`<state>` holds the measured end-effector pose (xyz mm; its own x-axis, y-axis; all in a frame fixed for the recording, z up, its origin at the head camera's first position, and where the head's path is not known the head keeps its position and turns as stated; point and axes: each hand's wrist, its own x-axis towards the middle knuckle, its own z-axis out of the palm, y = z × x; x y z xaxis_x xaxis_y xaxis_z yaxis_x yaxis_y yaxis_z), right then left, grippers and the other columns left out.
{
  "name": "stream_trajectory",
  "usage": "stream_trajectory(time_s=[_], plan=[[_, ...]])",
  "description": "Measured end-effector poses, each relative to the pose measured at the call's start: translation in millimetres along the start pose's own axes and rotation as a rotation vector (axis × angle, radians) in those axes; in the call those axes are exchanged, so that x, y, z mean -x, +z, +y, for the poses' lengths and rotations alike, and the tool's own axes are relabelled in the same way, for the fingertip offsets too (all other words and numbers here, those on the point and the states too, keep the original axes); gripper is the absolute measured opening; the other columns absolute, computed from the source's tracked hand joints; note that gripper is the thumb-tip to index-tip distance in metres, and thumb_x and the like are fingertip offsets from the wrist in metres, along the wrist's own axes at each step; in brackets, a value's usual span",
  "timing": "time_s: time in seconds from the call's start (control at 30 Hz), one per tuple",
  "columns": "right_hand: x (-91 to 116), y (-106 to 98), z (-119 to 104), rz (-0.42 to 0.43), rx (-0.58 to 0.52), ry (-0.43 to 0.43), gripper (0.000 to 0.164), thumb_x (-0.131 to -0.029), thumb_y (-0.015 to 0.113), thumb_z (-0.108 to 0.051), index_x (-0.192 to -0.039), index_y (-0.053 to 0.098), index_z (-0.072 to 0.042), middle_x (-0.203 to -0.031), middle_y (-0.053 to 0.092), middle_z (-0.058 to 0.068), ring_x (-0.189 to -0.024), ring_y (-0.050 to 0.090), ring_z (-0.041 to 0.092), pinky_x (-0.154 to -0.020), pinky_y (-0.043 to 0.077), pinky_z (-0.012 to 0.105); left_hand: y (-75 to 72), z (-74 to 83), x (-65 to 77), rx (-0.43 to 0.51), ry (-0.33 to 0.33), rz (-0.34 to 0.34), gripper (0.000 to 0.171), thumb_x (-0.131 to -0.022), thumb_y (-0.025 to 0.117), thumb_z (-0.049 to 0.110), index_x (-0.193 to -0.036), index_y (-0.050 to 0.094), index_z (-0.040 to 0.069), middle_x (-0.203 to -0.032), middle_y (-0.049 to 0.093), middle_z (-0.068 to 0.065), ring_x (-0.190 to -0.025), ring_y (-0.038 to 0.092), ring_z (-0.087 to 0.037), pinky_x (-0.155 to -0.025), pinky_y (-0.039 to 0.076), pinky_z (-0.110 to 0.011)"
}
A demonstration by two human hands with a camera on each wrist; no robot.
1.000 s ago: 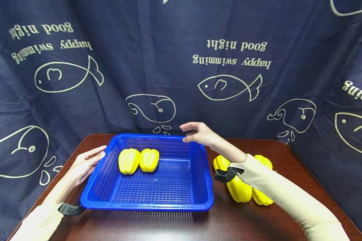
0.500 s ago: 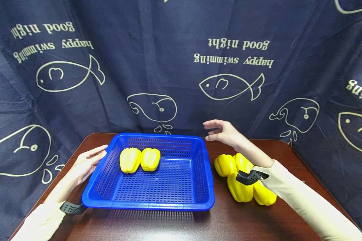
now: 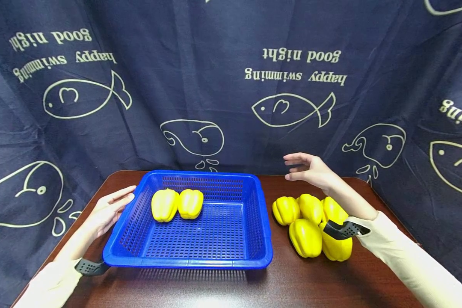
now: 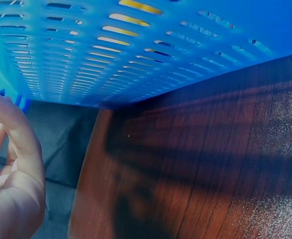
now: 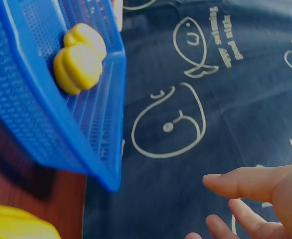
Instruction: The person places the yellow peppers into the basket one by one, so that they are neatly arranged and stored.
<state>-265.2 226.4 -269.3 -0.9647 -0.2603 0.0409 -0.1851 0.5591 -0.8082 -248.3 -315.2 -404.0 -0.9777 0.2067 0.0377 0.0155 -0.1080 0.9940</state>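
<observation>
My left hand (image 3: 109, 209) grips the left rim of a blue plastic basket (image 3: 188, 262), thumb and fingers at its edge. Close up in the left wrist view, the thumb (image 4: 19, 132) meets the rim. Two yellow bell peppers, one on the left (image 3: 164, 206) and one beside it (image 3: 191, 204), lie side by side in the basket's back left part. My right hand (image 3: 312, 171) holds nothing. Its fingers are loosely bent, and it hovers behind a group of several yellow bell peppers (image 3: 305, 238) to the right of the basket. My right wrist partly covers those peppers.
The dark brown wooden table (image 3: 169, 291) carries the basket and the peppers. A navy curtain (image 3: 231, 141) printed with fish and whales hangs close behind the table and along both sides. Each wrist wears a black strap, such as the right one (image 3: 344, 230).
My right hand has moved right, from above the basket's back right corner to behind the loose peppers, uncovering more of them. My left hand and the basket stay in place.
</observation>
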Motion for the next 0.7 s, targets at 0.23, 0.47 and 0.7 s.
stream_trajectory(time_s=[0.23,0.47,0.7], plan=[[15,-15,21,0.039,0.021,0.015,0.06,-0.085,0.071,-0.01,-0.137,0.045,0.001,-0.136,0.05,0.026,-0.108,0.06,0.025,-0.079,0.051,0.016,2.4,3.2,1.5,-0.018,-0.011,0.018,0.031,-0.1,0.05,0.015,-0.127,0.059,0.029,-0.103,0.069,0.018,-0.087,0.07,-0.005,-0.07,0.058,-0.024],[33,-26,44,0.037,0.006,0.067,0.063,-0.087,0.07,-0.012,-0.14,0.04,0.002,-0.138,0.046,0.028,-0.101,0.058,0.013,-0.079,0.052,0.016,3.6,2.6,1.6,0.014,-0.01,0.005,0.032,-0.1,0.05,0.014,-0.127,0.059,0.028,-0.104,0.07,0.016,-0.087,0.069,-0.006,-0.071,0.058,-0.024],[48,-39,67,0.025,0.068,0.09,0.061,-0.089,0.066,-0.015,-0.14,0.038,0.005,-0.137,0.047,0.031,-0.106,0.06,0.017,-0.078,0.051,0.016,2.0,1.3,1.0,-0.041,-0.015,0.023,0.03,-0.1,0.053,0.018,-0.126,0.059,0.03,-0.104,0.069,0.017,-0.088,0.069,-0.006,-0.071,0.058,-0.025]])
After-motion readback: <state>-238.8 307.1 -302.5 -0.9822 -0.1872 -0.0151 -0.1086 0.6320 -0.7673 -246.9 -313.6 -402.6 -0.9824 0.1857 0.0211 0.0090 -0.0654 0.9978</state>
